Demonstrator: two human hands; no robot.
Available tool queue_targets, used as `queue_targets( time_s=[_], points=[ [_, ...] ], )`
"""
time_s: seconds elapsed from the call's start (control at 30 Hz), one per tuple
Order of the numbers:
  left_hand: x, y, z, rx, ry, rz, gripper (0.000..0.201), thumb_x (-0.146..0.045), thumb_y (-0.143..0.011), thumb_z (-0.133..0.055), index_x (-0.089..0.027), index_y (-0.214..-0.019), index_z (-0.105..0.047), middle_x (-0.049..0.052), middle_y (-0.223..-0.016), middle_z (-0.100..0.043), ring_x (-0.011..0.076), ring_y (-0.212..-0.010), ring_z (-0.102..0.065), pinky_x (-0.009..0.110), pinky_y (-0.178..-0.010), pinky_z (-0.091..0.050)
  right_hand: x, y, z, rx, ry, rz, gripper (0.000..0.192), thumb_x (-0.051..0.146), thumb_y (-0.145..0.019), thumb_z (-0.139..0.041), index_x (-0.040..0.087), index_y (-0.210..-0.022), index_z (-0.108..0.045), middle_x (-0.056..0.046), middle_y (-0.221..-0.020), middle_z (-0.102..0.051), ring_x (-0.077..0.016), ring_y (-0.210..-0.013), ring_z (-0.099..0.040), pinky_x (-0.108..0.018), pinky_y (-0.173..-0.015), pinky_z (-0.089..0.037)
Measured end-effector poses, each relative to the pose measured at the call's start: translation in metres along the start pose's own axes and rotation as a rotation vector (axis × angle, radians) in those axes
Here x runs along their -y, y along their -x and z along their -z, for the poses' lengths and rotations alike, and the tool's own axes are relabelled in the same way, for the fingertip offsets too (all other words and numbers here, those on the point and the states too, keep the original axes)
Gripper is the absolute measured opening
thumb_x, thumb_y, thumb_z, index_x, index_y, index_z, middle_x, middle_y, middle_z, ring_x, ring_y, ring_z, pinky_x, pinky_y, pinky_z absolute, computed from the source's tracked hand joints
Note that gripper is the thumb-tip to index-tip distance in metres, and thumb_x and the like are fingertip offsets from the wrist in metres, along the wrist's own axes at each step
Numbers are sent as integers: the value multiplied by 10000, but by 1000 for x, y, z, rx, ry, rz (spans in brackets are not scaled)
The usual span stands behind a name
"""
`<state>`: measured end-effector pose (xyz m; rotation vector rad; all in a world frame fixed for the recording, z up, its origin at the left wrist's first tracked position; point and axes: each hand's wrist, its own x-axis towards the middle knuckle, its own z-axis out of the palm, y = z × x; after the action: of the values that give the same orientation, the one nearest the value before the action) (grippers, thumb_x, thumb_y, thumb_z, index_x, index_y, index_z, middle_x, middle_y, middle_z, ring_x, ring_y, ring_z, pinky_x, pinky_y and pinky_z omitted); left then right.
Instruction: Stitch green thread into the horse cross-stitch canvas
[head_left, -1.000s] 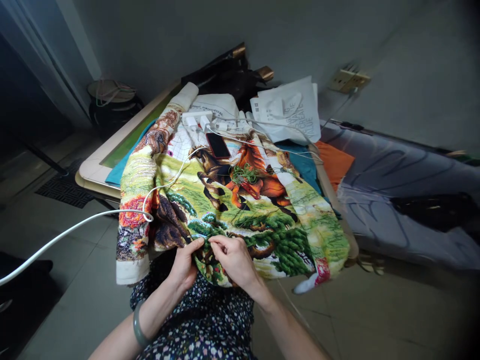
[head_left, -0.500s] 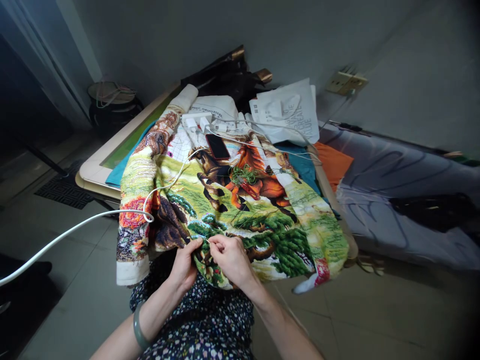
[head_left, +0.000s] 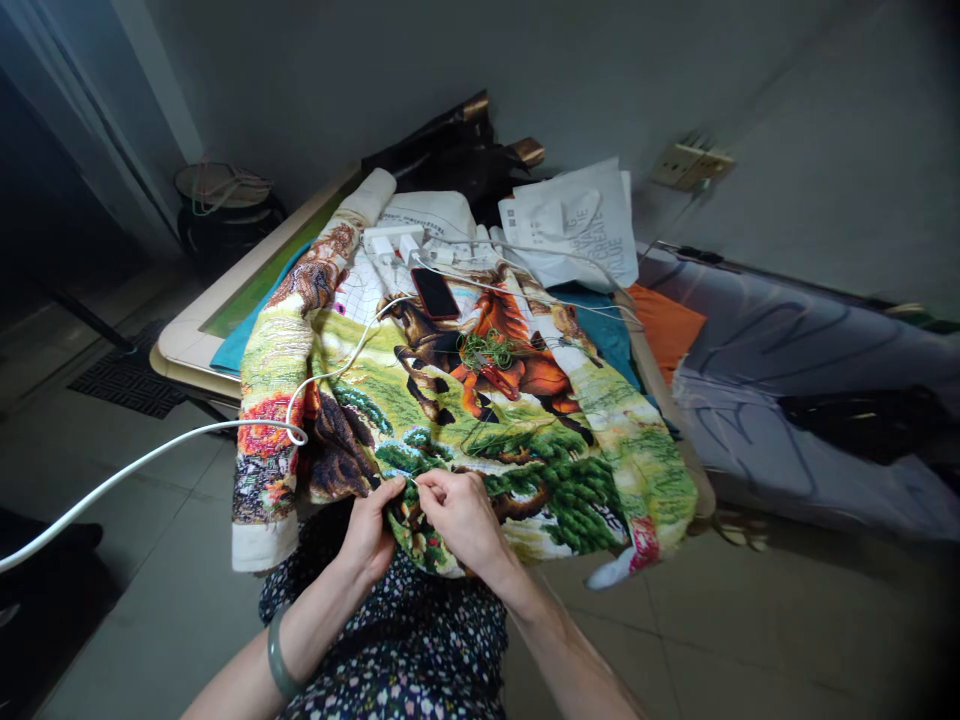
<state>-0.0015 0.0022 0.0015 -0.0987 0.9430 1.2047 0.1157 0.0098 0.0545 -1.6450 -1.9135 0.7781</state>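
A large cross-stitch cloth with horses and pine branches hangs over the table's front edge toward my lap, its left and right sides rolled. My left hand grips the cloth's lower part, thumb on top and the other fingers hidden beneath. Just to its right, my right hand pinches a thin needle between thumb and forefinger, close against the fabric. A tangle of green thread lies on the cloth over the reddish horse. Beside it is what looks like a small red-handled tool.
A phone and a white power strip with plugs rest on the cloth. A white cable runs across from the left. Behind stand white printed bags. The table's pale edge shows at left.
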Motion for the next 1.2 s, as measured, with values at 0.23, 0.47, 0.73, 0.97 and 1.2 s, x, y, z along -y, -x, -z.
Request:
queue_targets(
  time_s=[0.23, 0.47, 0.73, 0.97, 1.2],
  points=[
    [-1, 1, -2, 2, -8, 1, 243, -174, -473, -862, -101, -648, -710, 15, -610, -690, 120, -569, -593, 253, -593, -500, -3, 3, -4, -23, 28, 8, 192, 113, -853, -557, 191, -771, -711, 19, -547, -637, -124, -478, -544, -216, -527, -365],
    [-1, 2, -4, 4, -23, -49, 248, -168, -485, -858, -113, -681, -716, 9, -649, -704, 121, -604, -606, 256, -628, -505, -10, 5, -1, -125, 79, 90, 152, 131, -832, -604, 189, -807, -742, -44, -782, -697, -173, -716, -623, -253, -678, -434],
    [-1, 1, -5, -35, -32, -34, 270, -206, -459, -876, -118, -629, -686, -6, -590, -662, 115, -554, -571, 256, -564, -477, -11, 9, -17, -33, -443, -223, 141, 236, -778, -593, 173, -687, -680, 0, -597, -641, -129, -504, -560, -217, -482, -436],
    [-1, -2, -6, -48, -101, -73, 264, -236, -466, -869, -129, -566, -649, -31, -527, -588, 92, -504, -494, 245, -505, -409, -8, 15, -40, -83, -746, -420, 157, 309, -709, -655, 159, -685, -617, 10, -553, -611, -101, -432, -533, -184, -412, -408],
    [-1, -2, -6, -39, -104, -91, 265, -243, -481, -863, -135, -558, -633, -41, -528, -569, 82, -504, -473, 238, -495, -379, -5, 18, -43, -158, -773, -406, 183, 323, -730, -663, 144, -703, -636, 1, -560, -625, -91, -435, -545, -172, -426, -417]
  ],
)
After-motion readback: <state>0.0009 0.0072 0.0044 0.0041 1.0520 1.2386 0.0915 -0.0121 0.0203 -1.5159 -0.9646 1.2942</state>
